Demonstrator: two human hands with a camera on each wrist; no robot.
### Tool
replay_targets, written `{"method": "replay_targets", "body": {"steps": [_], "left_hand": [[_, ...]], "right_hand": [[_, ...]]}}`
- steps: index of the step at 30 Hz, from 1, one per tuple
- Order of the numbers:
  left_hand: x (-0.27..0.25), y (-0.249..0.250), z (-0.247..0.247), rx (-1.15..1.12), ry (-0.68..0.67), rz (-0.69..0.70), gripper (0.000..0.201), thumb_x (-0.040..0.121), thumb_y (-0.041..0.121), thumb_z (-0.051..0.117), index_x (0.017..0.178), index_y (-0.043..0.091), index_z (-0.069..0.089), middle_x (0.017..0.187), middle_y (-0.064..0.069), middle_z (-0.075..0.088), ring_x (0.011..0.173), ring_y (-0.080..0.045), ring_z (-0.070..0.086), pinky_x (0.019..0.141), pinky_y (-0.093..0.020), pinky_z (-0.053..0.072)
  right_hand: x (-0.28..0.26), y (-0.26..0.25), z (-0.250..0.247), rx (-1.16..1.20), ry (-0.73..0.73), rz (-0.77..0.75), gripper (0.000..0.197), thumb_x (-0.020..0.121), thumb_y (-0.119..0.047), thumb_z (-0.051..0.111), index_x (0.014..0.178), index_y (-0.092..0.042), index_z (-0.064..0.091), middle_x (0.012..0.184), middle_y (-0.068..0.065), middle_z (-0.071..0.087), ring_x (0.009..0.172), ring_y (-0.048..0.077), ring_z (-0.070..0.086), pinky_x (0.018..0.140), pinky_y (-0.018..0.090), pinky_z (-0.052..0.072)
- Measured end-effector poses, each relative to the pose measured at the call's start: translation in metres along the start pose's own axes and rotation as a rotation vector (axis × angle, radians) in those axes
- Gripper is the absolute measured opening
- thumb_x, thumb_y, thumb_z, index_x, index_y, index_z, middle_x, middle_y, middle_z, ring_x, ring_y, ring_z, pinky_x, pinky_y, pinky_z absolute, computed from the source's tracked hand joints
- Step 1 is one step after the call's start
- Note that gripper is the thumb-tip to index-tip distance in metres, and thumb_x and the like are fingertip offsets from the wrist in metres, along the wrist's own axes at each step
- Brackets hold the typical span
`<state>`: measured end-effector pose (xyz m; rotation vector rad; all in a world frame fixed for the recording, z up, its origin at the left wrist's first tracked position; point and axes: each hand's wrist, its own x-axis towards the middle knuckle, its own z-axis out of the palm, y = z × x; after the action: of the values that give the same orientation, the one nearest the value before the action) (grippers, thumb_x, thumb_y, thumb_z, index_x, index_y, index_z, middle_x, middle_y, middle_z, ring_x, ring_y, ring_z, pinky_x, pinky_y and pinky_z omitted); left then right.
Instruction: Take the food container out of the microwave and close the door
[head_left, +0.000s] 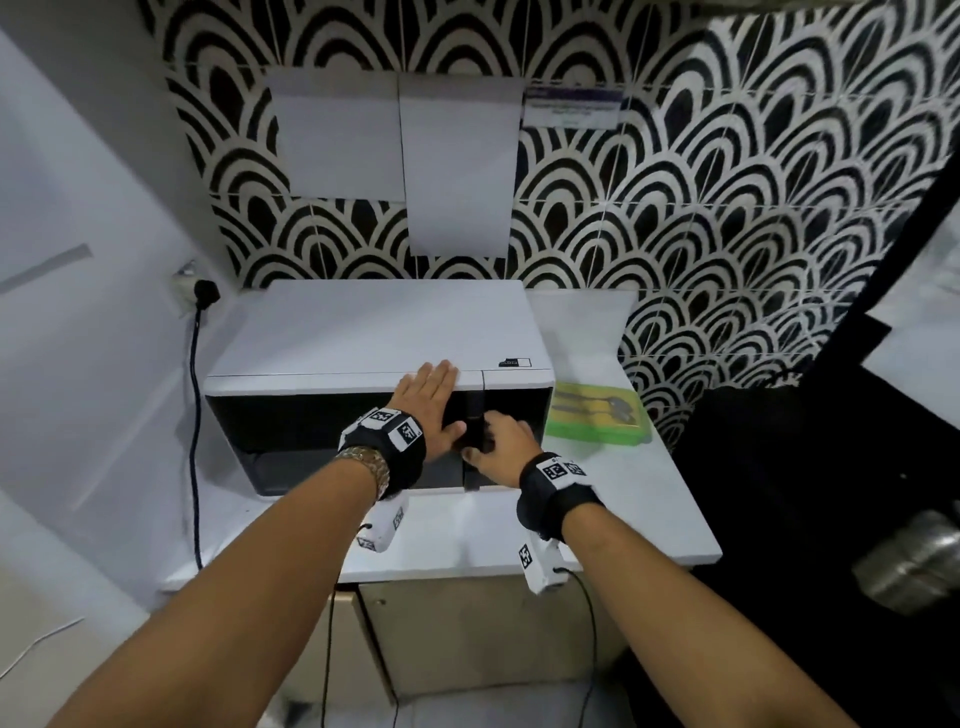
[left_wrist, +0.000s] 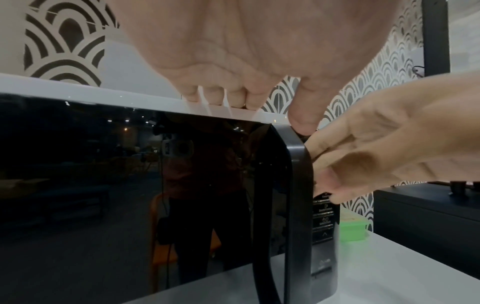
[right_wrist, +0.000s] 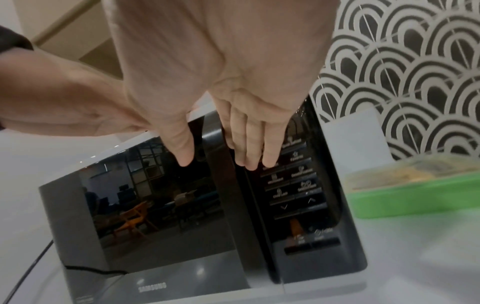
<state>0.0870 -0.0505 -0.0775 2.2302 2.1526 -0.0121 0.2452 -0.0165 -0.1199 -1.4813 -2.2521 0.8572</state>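
The white microwave stands on the counter with its dark glass door closed. My left hand lies flat on the top front edge, fingers straight and thumb down by the handle's top. My right hand is at the vertical door handle. Its thumb is over the glass and its nearly straight fingers are on the control panel side. The green food container, with a clear lid, sits on the counter just right of the microwave, also seen as the green container.
A black power cord runs down from a wall socket left of the microwave. The white counter ends at the right beside a black surface holding a metal pot. The patterned tile wall is close behind.
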Motion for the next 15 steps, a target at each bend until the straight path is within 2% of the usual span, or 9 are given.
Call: {"method": "replay_targets", "body": {"steps": [2,4,7,10,12,15], "left_hand": [[-0.003,0.004,-0.004,0.007,-0.019,-0.022,0.081,0.095,0.048,0.039,0.152,0.014,-0.007,0.163,-0.006,-0.008,0.15,-0.027,-0.004,0.121,-0.044,0.003],[-0.005,0.007,-0.007,0.006,-0.043,-0.039,0.081,0.096,0.047,0.039,0.152,0.014,-0.007,0.162,-0.006,-0.01,0.15,-0.027,-0.005,0.122,-0.044,0.003],[-0.004,0.01,-0.008,0.02,-0.077,-0.072,0.083,0.095,0.042,0.043,0.152,0.014,-0.009,0.162,-0.005,-0.011,0.149,-0.026,-0.005,0.122,-0.043,0.004],[0.001,0.014,-0.005,0.07,-0.082,-0.111,0.092,0.089,0.036,0.052,0.151,0.013,-0.011,0.162,-0.006,-0.013,0.149,-0.028,-0.005,0.122,-0.044,0.006],[0.002,0.019,-0.005,0.089,-0.09,-0.138,0.095,0.086,0.034,0.054,0.151,0.012,-0.011,0.162,-0.006,-0.013,0.149,-0.028,-0.005,0.122,-0.044,0.008],[0.003,0.023,-0.011,0.065,-0.13,-0.173,0.099,0.082,0.032,0.057,0.151,0.014,-0.011,0.162,-0.006,-0.014,0.149,-0.029,-0.006,0.122,-0.043,0.007]], "right_hand": [[-0.009,-0.004,-0.011,-0.062,0.0,-0.018,0.061,0.068,-0.054,0.06,0.121,-0.027,0.047,0.117,0.011,0.063,0.11,0.034,0.057,0.094,0.038,0.049],[-0.018,-0.008,-0.023,-0.113,0.021,-0.047,0.065,0.078,-0.044,0.06,0.136,-0.022,0.042,0.127,0.014,0.059,0.12,0.035,0.051,0.098,0.041,0.046],[-0.027,-0.008,-0.037,-0.177,0.127,-0.14,0.049,0.087,-0.027,0.057,0.133,-0.012,0.048,0.131,0.014,0.057,0.122,0.034,0.051,0.1,0.04,0.044],[-0.025,-0.001,-0.045,-0.306,0.234,-0.282,0.04,0.085,-0.018,0.056,0.123,-0.006,0.054,0.127,0.013,0.057,0.122,0.032,0.05,0.106,0.04,0.038],[-0.025,0.004,-0.048,-0.405,0.262,-0.359,0.046,0.082,-0.017,0.059,0.126,-0.005,0.051,0.132,0.014,0.053,0.129,0.032,0.044,0.111,0.039,0.033],[-0.024,0.007,-0.055,-0.486,0.232,-0.363,0.067,0.084,-0.021,0.059,0.143,-0.003,0.034,0.154,0.018,0.029,0.145,0.033,0.022,0.119,0.042,0.02]]}}
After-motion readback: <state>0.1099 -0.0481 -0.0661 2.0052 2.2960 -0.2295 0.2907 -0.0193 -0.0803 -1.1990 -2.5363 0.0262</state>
